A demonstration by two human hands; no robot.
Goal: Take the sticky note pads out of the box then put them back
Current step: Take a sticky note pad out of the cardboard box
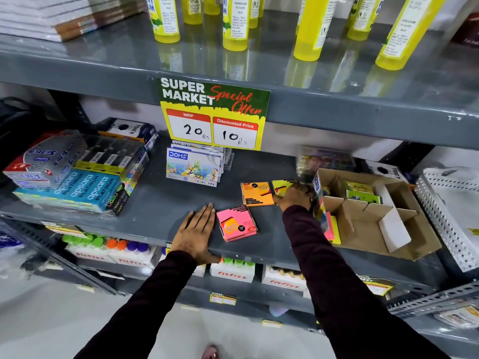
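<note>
On grey shelf (160,203), pink pad (237,224), orange pad (256,194); left hand (197,233) flat, right hand (294,196) grasping yellow pad (281,186).

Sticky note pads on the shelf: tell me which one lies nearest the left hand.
The pink pad, just beside the flat left hand near the shelf's front edge. The orange pad and yellow pad lie farther back, by the right hand.

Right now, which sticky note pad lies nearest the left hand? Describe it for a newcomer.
On the grey middle shelf, below the price sign, find the flat left hand. Just right of it lies the pink pad, apart from the orange pad behind.
</note>
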